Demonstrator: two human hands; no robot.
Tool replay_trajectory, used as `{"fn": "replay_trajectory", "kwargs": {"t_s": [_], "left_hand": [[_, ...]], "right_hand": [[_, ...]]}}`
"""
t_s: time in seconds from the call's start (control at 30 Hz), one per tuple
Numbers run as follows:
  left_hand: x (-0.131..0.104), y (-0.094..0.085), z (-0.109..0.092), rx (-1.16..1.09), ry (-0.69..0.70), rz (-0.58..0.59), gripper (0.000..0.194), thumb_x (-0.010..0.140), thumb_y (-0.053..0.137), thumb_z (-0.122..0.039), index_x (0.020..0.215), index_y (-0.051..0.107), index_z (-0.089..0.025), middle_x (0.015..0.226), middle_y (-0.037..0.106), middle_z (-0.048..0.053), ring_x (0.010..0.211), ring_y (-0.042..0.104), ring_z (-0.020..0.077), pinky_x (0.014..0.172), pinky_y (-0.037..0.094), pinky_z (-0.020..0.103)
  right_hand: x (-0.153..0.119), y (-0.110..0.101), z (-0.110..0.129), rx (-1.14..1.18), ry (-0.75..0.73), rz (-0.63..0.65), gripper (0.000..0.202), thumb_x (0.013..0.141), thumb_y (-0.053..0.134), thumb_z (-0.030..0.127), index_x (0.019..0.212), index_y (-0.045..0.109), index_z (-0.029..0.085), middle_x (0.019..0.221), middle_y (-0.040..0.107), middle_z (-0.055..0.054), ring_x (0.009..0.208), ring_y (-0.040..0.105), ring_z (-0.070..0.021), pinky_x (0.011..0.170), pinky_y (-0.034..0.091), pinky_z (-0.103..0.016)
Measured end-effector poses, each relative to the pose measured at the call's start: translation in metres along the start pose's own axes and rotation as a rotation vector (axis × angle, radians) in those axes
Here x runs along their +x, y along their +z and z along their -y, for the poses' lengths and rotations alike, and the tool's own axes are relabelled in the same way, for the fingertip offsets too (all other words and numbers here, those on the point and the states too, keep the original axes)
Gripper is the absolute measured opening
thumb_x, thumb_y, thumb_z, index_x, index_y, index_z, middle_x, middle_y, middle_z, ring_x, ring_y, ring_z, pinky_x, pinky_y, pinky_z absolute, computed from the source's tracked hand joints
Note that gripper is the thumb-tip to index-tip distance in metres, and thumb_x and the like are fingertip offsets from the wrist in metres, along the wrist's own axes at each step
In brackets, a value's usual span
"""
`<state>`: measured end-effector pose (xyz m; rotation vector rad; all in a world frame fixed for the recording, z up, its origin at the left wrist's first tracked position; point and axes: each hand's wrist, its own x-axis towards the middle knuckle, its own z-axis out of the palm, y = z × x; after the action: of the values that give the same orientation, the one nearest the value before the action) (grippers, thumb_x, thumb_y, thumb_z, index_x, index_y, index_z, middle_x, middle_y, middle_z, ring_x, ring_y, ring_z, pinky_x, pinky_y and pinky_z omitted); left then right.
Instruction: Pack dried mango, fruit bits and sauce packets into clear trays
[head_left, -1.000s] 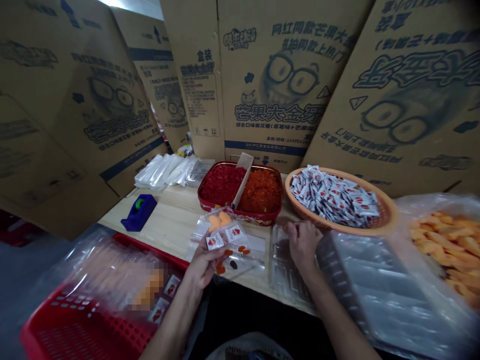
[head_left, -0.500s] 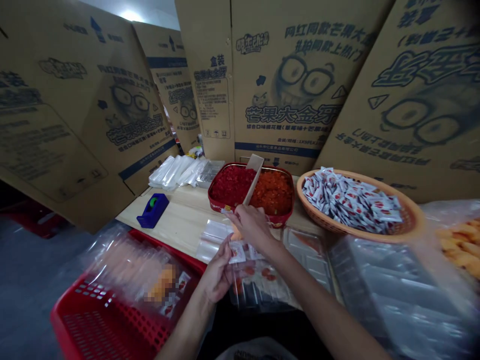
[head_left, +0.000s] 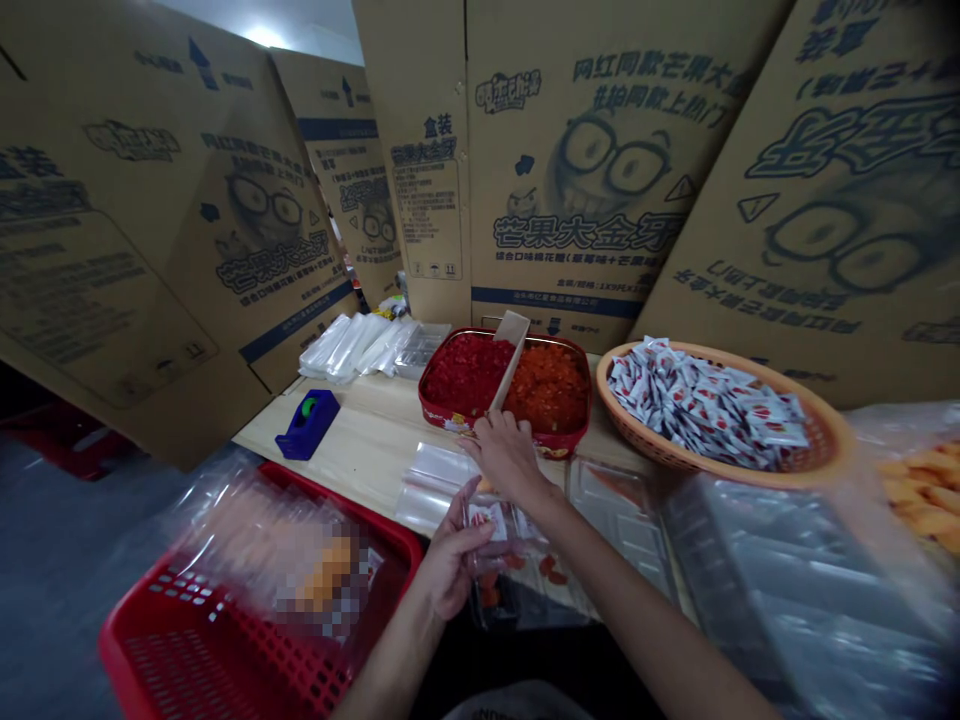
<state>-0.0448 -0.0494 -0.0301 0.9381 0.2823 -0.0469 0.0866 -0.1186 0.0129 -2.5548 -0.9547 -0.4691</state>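
Note:
My left hand (head_left: 451,555) grips the edge of a clear plastic pack (head_left: 504,535) with small white-and-red sachets inside. Over the far end of that pack, my right hand (head_left: 506,450) has its fingers bent together; what they hold, if anything, is hidden. Just beyond it is a red tin (head_left: 551,440), split by a cardboard divider (head_left: 511,352) into dark red bits and orange-red bits. Flat clear bags (head_left: 435,485) lie left of my hands. Beneath the pack is a clear tray (head_left: 517,600) with some orange-red pieces visible.
A blue tape dispenser (head_left: 307,425) and stacked clear bags (head_left: 356,345) are at the left. A red basket (head_left: 217,640) holds filled packs. An orange basket (head_left: 832,440) of sachets and clear trays (head_left: 795,590) stand right. Cardboard boxes (head_left: 555,150) line the back.
The pack with the sachets has shifted slightly right and down with my left hand. My right hand has moved a little, its fingers now bent lower over the pack's far end.

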Motion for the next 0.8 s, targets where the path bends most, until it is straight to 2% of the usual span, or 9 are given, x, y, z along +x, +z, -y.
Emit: {"fn": "replay_trajectory", "kwargs": {"t_s": [0.2,0.3,0.37,0.4,0.47,0.53,0.63,0.7,0.8], "left_hand": [[-0.001,0.004,-0.006,-0.026,-0.095,0.012,0.073,0.07,0.058,-0.017,0.135,0.028,-0.029,0.105,0.057,0.007,0.073,0.063,0.0203,0.06,0.05,0.03],[0.0,0.008,-0.01,-0.025,-0.086,0.004,0.072,0.07,0.058,-0.017,0.135,0.03,-0.029,0.104,0.057,0.007,0.072,0.063,0.0192,0.059,0.049,0.03],[0.001,0.012,-0.011,-0.028,-0.073,0.003,0.072,0.07,0.059,-0.017,0.135,0.029,-0.029,0.105,0.057,0.006,0.074,0.063,0.0192,0.062,0.049,0.03],[0.002,0.014,-0.012,-0.031,-0.069,0.007,0.073,0.07,0.059,-0.017,0.135,0.029,-0.03,0.106,0.057,0.006,0.076,0.063,0.0195,0.064,0.049,0.031],[0.003,0.021,-0.011,-0.013,-0.066,0.025,0.073,0.07,0.06,-0.017,0.135,0.029,-0.029,0.108,0.056,0.007,0.08,0.062,0.0204,0.068,0.049,0.033],[0.008,0.027,-0.01,0.06,-0.061,0.069,0.069,0.071,0.061,-0.021,0.134,0.032,-0.027,0.111,0.055,0.008,0.085,0.06,0.0212,0.072,0.048,0.035],[0.025,0.03,-0.013,0.491,0.062,0.118,0.05,0.084,0.047,-0.039,0.131,0.04,-0.023,0.113,0.055,0.01,0.09,0.058,0.0214,0.073,0.047,0.034],[0.046,0.025,-0.019,0.982,0.324,0.082,0.043,0.087,0.038,-0.042,0.12,0.052,-0.019,0.105,0.057,0.011,0.09,0.055,0.0209,0.076,0.045,0.035],[0.084,0.01,-0.026,1.249,0.518,0.055,0.024,0.076,0.058,-0.029,0.096,0.066,-0.018,0.101,0.058,0.011,0.102,0.046,0.0244,0.093,0.032,0.038]], "right_hand": [[-0.008,-0.015,-0.018,0.037,0.044,0.088,0.041,0.088,0.038,0.047,0.094,0.059,0.013,0.095,0.056,-0.012,0.094,0.047,-0.0254,0.078,0.031,-0.04],[-0.023,-0.019,-0.031,0.238,0.222,-0.015,0.034,0.082,0.051,0.041,0.1,0.059,0.013,0.104,0.055,-0.013,0.102,0.046,-0.0282,0.086,0.031,-0.046],[-0.041,-0.022,-0.041,0.633,0.446,-0.08,0.038,0.076,0.058,0.035,0.107,0.056,0.014,0.111,0.054,-0.013,0.104,0.047,-0.0265,0.088,0.034,-0.045],[-0.052,-0.024,-0.045,0.912,0.546,-0.041,0.04,0.075,0.06,0.034,0.109,0.055,0.013,0.112,0.054,-0.013,0.102,0.05,-0.0244,0.087,0.038,-0.042],[-0.076,-0.026,-0.054,1.504,0.646,0.201,0.041,0.073,0.063,0.035,0.107,0.056,0.014,0.106,0.059,-0.011,0.09,0.057,-0.0202,0.079,0.045,-0.038],[-0.098,-0.028,-0.061,1.845,0.722,0.335,0.036,0.068,0.068,0.031,0.099,0.06,0.013,0.098,0.063,-0.008,0.082,0.06,-0.0174,0.074,0.048,-0.033],[-0.117,-0.033,-0.073,2.011,0.903,0.198,0.031,0.059,0.074,0.019,0.087,0.065,0.013,0.088,0.066,-0.006,0.074,0.062,-0.0163,0.07,0.051,-0.03],[-0.122,-0.037,-0.083,2.05,1.01,0.049,0.029,0.055,0.075,0.014,0.082,0.066,0.014,0.081,0.067,-0.004,0.069,0.062,-0.0162,0.065,0.052,-0.029],[-0.123,-0.041,-0.098,2.052,1.065,-0.161,0.021,0.057,0.072,0.014,0.077,0.065,0.015,0.074,0.067,-0.001,0.062,0.062,-0.0143,0.059,0.052,-0.027]]}}
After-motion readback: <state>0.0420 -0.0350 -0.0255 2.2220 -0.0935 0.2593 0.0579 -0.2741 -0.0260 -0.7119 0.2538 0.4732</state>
